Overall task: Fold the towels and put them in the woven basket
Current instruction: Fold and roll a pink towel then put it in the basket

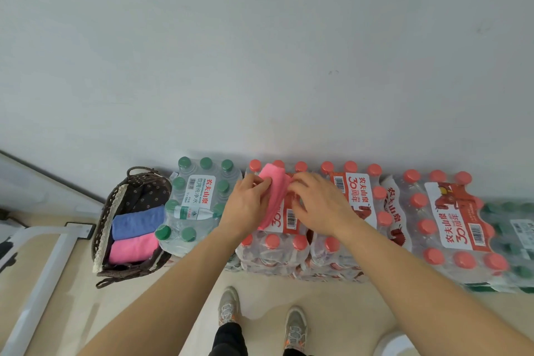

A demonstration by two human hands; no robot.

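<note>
A pink towel [274, 193], folded into a narrow strip, lies on a shrink-wrapped pack of red-capped water bottles [271, 243]. My left hand [245, 205] grips the strip's left edge and my right hand [318, 205] holds its right edge, fingers curled onto the cloth. To the left on the floor stands the dark woven basket [101, 228] with a patterned liner. Inside it lie a folded blue towel [135, 222] and a folded pink towel [133, 248] side by side.
A pack of green-capped bottles [199, 199] with one loose bottle on top sits between basket and towel. More red-capped packs [450, 220] run to the right along the white wall. My shoes [228, 309] stand on the beige floor; a white frame [43, 277] lies at left.
</note>
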